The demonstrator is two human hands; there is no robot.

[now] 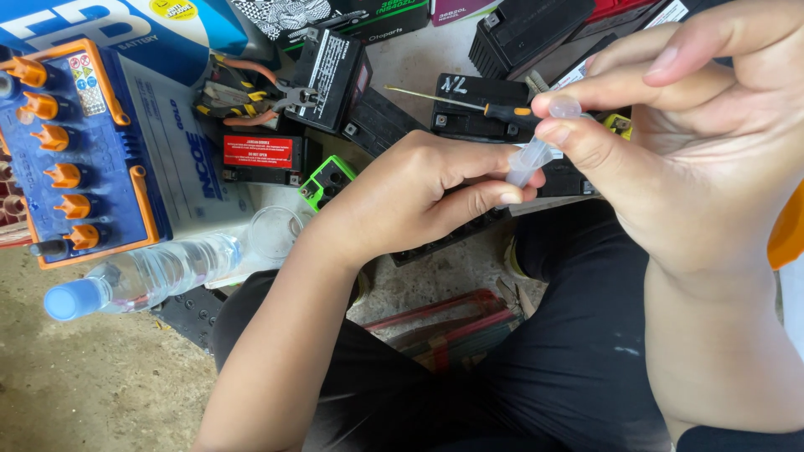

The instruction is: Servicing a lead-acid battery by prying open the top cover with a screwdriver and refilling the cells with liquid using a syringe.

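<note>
A clear plastic bottle (151, 276) with a blue cap lies on the floor, well left of the fingers, with clear liquid inside; just beside it stands a clear cup (272, 230) whose contents cannot be told. Between the two hands sits a small translucent syringe (536, 149), pale and tilted. The left hand (410, 197) has its fingers (481, 199) clenched around the barrel's lower end, and the right hand (695, 142) pinches the plunger top between thumb and forefinger. Far left of the fingers is a big blue-and-white battery (84, 151) with orange caps. Above the left hand lies a small black battery (264, 157) with a red rectangular label, and beyond the fingers lies a black-handled screwdriver (481, 107).
</note>
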